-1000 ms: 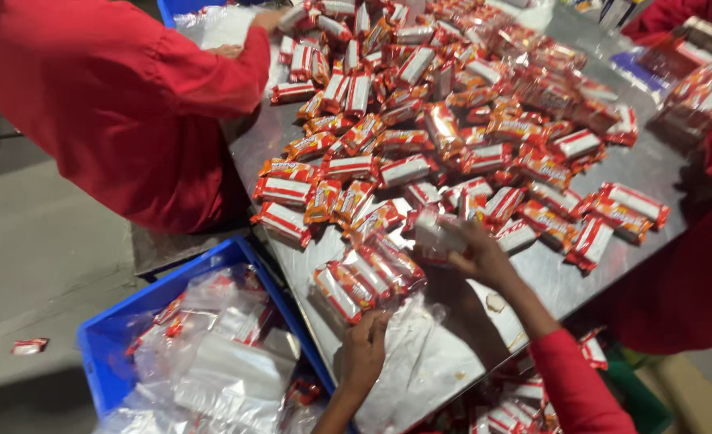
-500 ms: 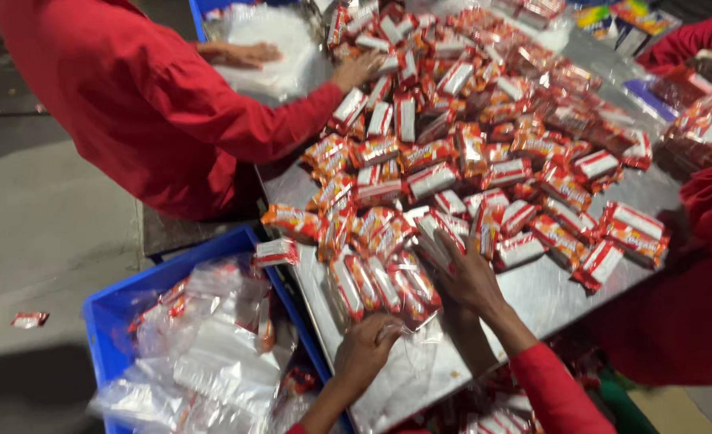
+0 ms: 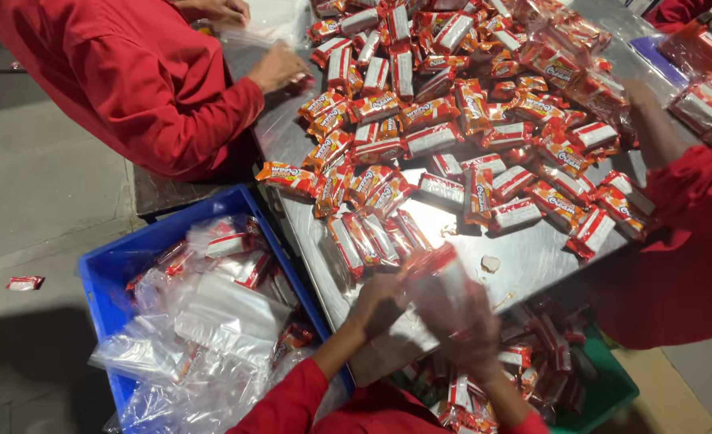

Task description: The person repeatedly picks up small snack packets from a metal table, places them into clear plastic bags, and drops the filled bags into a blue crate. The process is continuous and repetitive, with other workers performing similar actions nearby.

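- Left hand (image 3: 378, 304) at the near table edge, fingers curled around the lower end of a clear bag (image 3: 444, 281); how tightly it grips cannot be told through the blur.
- Right hand (image 3: 464, 329) just beside it, motion-blurred, closed on the same bag from the right; the bag holds a red packet and lies over the steel table (image 3: 532, 261).
- Just past the hands, a row of red-and-white packets (image 3: 372, 237) lies side by side on the table.
- Left of the table, on the floor, a blue crate (image 3: 111, 269) holds filled clear bags.
- Below the near right edge, a green crate (image 3: 613, 390) with more packets.
- Further on, a loose pile (image 3: 484, 104) of packets covers the table.
- Far left, a person in a red sleeve (image 3: 155, 88) with a hand on plastic at the table's edge.
- Right, another red sleeve (image 3: 685, 209) reaches into the pile.
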